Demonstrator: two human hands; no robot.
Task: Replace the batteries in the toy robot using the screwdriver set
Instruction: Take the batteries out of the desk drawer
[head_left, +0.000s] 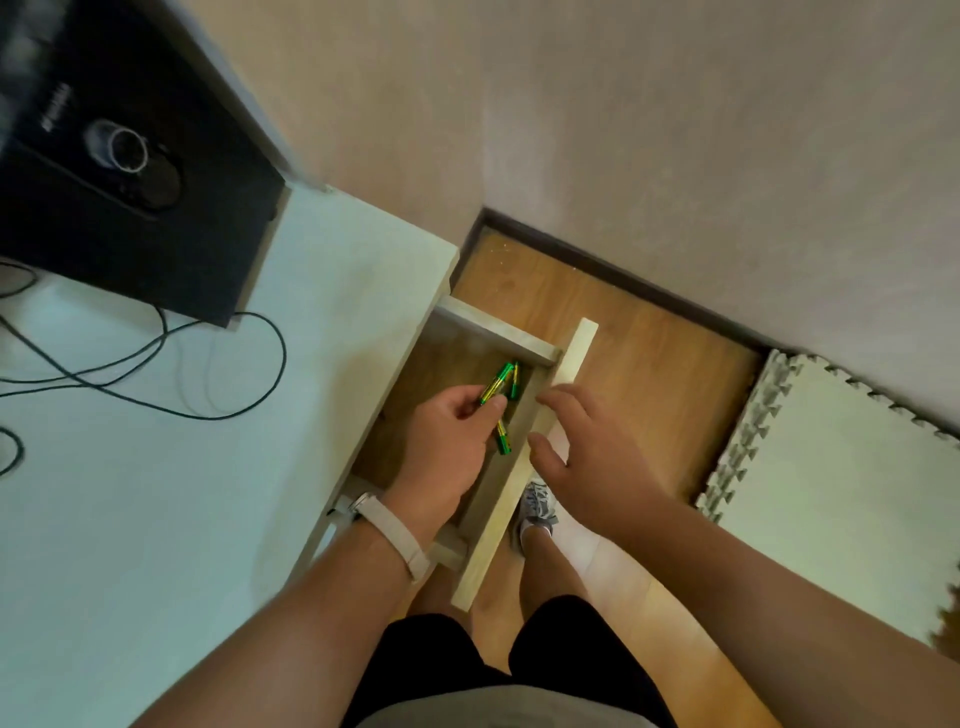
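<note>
As the left hand (447, 439) pinches one battery (496, 383), another battery (503, 441) lies — half-hidden.

Legend, counts by kind.
- Hands: two, namely left hand (452, 436) and right hand (582, 452).
- Green-and-yellow batteries (496, 384): three in view; any further ones beneath left hand cannot be told.
- Drawer (493, 327), pulled open: one.
- Table (156, 493): one.
- Black speaker (130, 171): one.
- Dark cables (156, 384): overlapping loops, number unclear.
- Wristband (395, 535): one.
- Shoe (537, 506): one.
- Foam mat (841, 467): one.
</note>
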